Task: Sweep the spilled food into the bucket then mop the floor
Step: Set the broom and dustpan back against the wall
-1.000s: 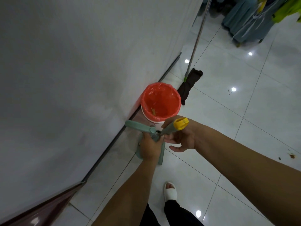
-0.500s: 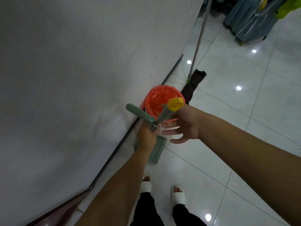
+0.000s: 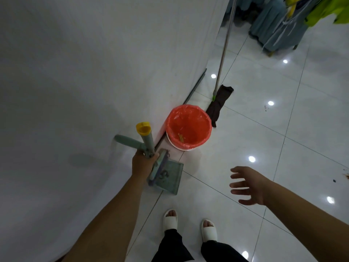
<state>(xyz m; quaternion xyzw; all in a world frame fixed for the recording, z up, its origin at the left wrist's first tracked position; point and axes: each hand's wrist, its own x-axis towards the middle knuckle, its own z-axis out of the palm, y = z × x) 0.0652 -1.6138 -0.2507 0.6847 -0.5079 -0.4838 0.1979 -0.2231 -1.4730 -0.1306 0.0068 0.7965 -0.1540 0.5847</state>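
Note:
My left hand (image 3: 142, 163) grips the two green handles of the broom (image 3: 145, 138) and the dustpan (image 3: 168, 176) together, close to the white wall. The dustpan stands on the floor with the brush against it. Just beyond it stands the bucket (image 3: 188, 126) with an orange liner and a few scraps of food inside. My right hand (image 3: 249, 185) hovers open and empty over the tiles to the right. A mop (image 3: 220, 102) with a dark cloth head leans on the wall behind the bucket. Spilled bits (image 3: 346, 175) lie at the right edge.
The white wall (image 3: 75, 91) fills the left half. Glossy white floor tiles (image 3: 273, 138) spread to the right, with a small dark speck (image 3: 266, 107) on them. Hanging clothes (image 3: 283, 21) stand at the far top right. My feet in white slippers (image 3: 188, 224) are at the bottom.
My right hand let go of the yellow-capped broom handle and moved away to the right. My left hand now holds both handles, and the dustpan has come down by the wall.

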